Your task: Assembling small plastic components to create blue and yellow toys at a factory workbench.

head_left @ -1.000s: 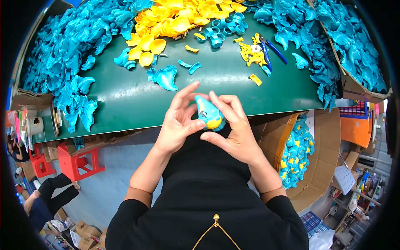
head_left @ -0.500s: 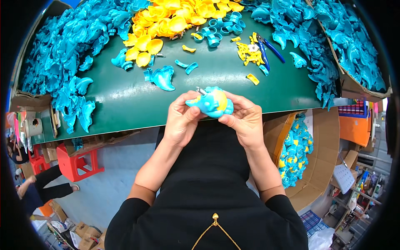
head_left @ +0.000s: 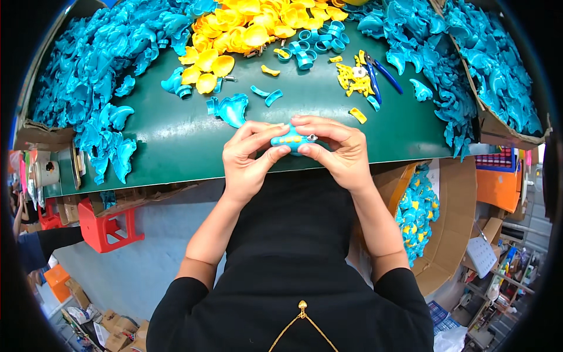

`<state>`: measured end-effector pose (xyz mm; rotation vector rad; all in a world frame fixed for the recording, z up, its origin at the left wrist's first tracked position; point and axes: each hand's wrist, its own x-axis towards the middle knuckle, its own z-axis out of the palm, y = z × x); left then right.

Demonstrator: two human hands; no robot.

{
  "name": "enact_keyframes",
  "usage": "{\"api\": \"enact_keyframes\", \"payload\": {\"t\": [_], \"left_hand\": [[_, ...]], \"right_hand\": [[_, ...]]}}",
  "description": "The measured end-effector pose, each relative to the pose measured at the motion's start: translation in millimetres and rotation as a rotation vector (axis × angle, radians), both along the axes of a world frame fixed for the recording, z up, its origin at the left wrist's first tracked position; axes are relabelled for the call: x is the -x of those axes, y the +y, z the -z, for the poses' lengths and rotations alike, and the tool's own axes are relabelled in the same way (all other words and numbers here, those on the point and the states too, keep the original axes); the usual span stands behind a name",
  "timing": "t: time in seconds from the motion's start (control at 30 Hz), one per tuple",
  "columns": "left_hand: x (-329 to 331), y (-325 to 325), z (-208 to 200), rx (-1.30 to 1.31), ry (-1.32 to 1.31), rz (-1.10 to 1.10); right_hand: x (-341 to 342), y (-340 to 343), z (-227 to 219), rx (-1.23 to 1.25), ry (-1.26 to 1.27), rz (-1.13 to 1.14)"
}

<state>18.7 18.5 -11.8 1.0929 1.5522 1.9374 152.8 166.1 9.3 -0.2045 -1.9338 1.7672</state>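
Between my two hands, at the near edge of the green table, is a small blue and yellow plastic toy (head_left: 291, 141). My left hand (head_left: 251, 159) pinches one end with thumb and fingers. My right hand (head_left: 341, 151) grips the other, beside a small metal piece that sticks out. A row of yellow bits shows along the toy's upward side; its lower part is mostly hidden. Just beyond my left hand lies a blue half shell (head_left: 232, 109). A small curved yellow piece (head_left: 358, 115) rests past my right hand.
Heaps of blue shells (head_left: 111, 70) and yellow shells (head_left: 246, 29) cover the far table (head_left: 176, 146). Blue rings (head_left: 305, 58), yellow bits (head_left: 355, 79) and blue-handled pliers (head_left: 373, 79) lie nearer. A cardboard box (head_left: 451, 223) of blue-yellow toys (head_left: 417, 214) stands at right, a red stool (head_left: 111, 226) at left.
The toy has been turned: its metal piece now points right rather than up left, and the yellow row faces up. My hands have drawn closer together around it.
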Motion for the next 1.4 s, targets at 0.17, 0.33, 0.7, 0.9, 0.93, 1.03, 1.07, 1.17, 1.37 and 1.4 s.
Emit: {"api": "enact_keyframes", "payload": {"t": [0.17,0.33,0.7,0.9,0.93,1.03,1.07,1.17,1.37,1.4], "left_hand": [[-5,6,1,-0.003,-0.097,-0.016],[-6,20,-12,-0.171,-0.344,-0.077],[4,15,10,0.069,-0.004,0.056],[6,13,10,0.123,0.010,0.095],[8,11,11,0.154,0.040,0.127],[8,11,9,0.146,0.037,0.125],[8,11,11,0.146,0.037,0.122],[6,16,12,0.117,0.056,0.135],[2,18,10,0.135,0.029,0.154],[-1,18,8,0.130,0.039,0.164]], "right_hand": [[2,-4,1,0.113,-0.074,0.013],[24,34,-22,0.032,-0.228,0.088],[87,121,16,0.084,0.061,0.322],[93,117,17,-0.103,-0.085,0.277],[93,112,14,-0.196,-0.116,0.263],[95,104,7,-0.585,-0.217,0.356],[96,101,7,-0.810,-0.231,0.436],[98,101,12,-0.711,-0.151,0.497],[107,98,15,-0.951,-0.211,0.568],[97,102,19,-0.953,-0.207,0.582]]}}
